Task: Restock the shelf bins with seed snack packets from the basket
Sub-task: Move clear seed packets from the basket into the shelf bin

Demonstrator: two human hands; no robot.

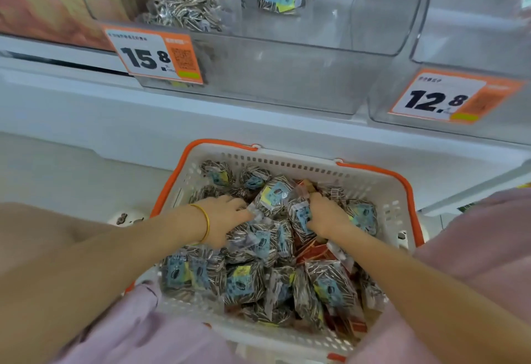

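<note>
An orange-edged price tag [155,56] on the left bin [273,82] reads 15.8 (its small print is too blurred to read). A second tag [442,99] on the right bin [500,122] reads 12.8. Labels on the packets [244,280] are illegible.

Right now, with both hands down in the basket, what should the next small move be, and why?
Probably lift the right hand, which curls round a seed packet, up to the clear bin above the 15.8 tag. That bin holds only a few packets, while the basket is full. The left hand has its fingertips buried among packets, grip unclear.
</note>
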